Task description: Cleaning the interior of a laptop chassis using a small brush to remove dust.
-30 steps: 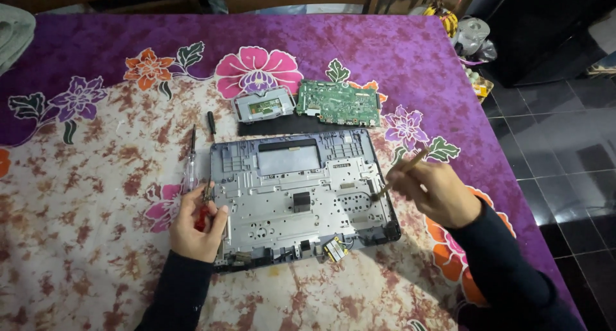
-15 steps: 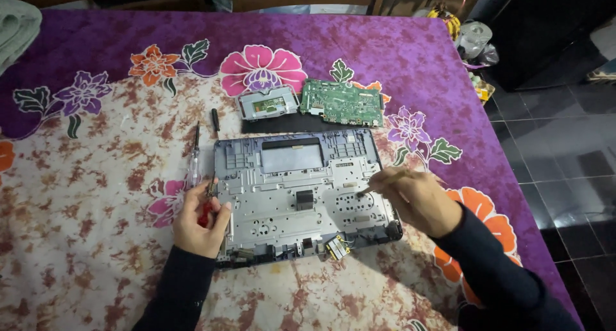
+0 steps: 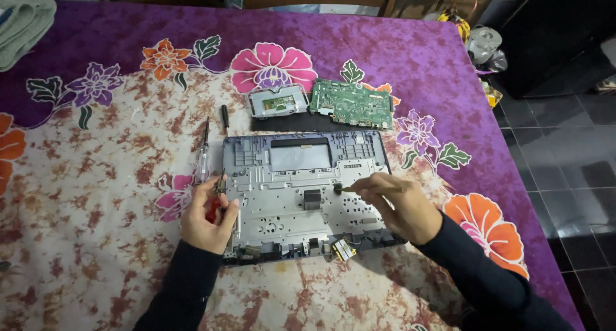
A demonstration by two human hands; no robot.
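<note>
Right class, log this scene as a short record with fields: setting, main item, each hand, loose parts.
setting: table under a purple floral cloth
main item: grey laptop chassis, opened, inner side up
left hand: at the chassis's left edge, gripping a red-handled tool
right hand: pinching a thin tool, tip on the chassis
loose parts: green circuit board, touchpad module, clear-handled screwdriver, small black tool

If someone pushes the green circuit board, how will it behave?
The green circuit board looks thin and flat, so probably stiff and light. It lies on the velvety tablecloth, so it likely drags rather than slides. Exposed components suggest it is fragile.
</note>
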